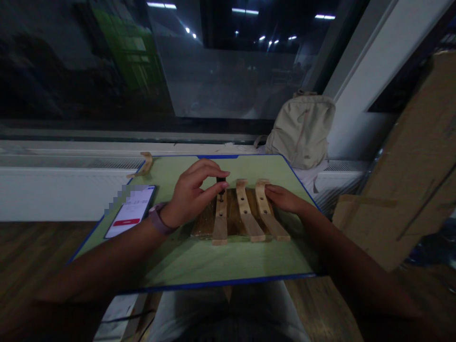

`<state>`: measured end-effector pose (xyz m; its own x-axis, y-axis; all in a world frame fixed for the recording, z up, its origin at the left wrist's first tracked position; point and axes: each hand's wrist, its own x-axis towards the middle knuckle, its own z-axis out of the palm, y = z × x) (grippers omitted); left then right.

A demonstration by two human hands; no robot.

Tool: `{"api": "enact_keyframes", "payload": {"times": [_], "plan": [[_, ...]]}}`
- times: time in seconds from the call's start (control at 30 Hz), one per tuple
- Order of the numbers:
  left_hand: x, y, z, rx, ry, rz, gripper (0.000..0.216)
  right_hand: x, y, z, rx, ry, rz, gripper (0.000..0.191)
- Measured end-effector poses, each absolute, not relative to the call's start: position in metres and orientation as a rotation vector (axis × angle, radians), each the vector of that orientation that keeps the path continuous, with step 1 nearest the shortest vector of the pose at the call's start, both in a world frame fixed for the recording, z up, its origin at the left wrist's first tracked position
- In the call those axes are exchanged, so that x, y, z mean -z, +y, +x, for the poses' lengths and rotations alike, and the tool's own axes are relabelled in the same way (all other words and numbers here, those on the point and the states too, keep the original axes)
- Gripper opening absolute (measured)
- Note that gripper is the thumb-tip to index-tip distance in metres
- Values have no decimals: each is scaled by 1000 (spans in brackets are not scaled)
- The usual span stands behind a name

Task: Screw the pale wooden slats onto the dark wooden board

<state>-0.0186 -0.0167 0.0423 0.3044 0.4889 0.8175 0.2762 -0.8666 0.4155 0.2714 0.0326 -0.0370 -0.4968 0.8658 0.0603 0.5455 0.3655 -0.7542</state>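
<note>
A dark wooden board lies on the light green table, with three curved pale wooden pieces across it. My left hand pinches a short black screwdriver between thumb and fingers. The tool stands upright, its tip at the upper hole of the left wooden piece. Two holes show in the middle wooden piece. At the right end, my right hand has its fingertips against the edge of the right wooden piece; some of its fingers are hidden.
A lit phone lies on the left of the table. Another curved wooden piece rests at the back left corner. Beyond the table stand a beige backpack by the window and a large cardboard sheet at right.
</note>
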Motion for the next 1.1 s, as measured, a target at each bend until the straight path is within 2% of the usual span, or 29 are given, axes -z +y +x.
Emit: {"api": "enact_keyframes", "payload": {"times": [0.27, 0.53, 0.8, 0.93, 1.1], "plan": [[-41, -21, -20, -1412, 795, 2254, 24, 35, 31, 269, -952, -2185, -1191, 40], [-46, -18, -19, -1603, 728, 2443, 15, 35, 32, 271, -936, -2192, -1222, 45], [-46, -21, -20, -1486, 754, 2450, 23, 36, 32, 271, -958, -2180, -1243, 46], [-45, -20, -19, -1538, 644, 2455, 22, 37, 32, 270, -965, -2165, -1224, 43], [-46, -21, -19, -1573, 740, 2447, 18, 38, 33, 270, -985, -2149, -1200, 44]]}}
